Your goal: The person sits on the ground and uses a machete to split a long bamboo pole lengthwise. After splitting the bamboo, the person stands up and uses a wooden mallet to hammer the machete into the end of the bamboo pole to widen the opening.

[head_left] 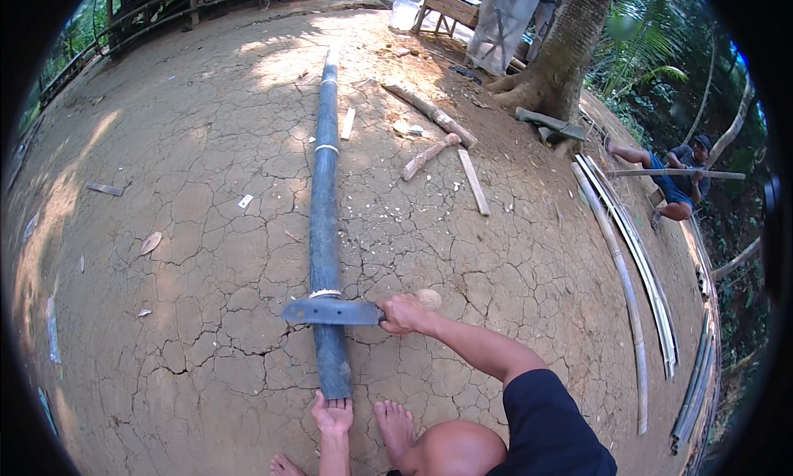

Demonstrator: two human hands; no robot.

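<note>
Our left hand (333, 414) lies palm up at the near end of a dark blue-grey bamboo pole (325, 220), thumb spread; whether the fingers sit under the end or inside it, and whether they grip, we cannot tell. Our right hand (402, 313) is closed around the handle of a machete (334, 312), its broad grey blade lying crosswise over the pole, just on our side of a pale ring. Bare foot (395, 426) and bent knee beside the near end.

Pole: long, smooth, round, stretched straight away from us over dry earth (206, 286) cracked into plates. We note a rounded tan lump (429, 298) beside the right hand, and pale chips scattered to the pole's right.

Farther: flat pale stick (473, 183), rough log (429, 113); rightward, split pale strips (636, 257) in a long row. Beyond, a seated person (673, 179) holds a pole crosswise. Farthest, a thick ridged tree trunk (572, 51), a hanging translucent plastic sheet (500, 26), slatted wooden bench (452, 7).
</note>
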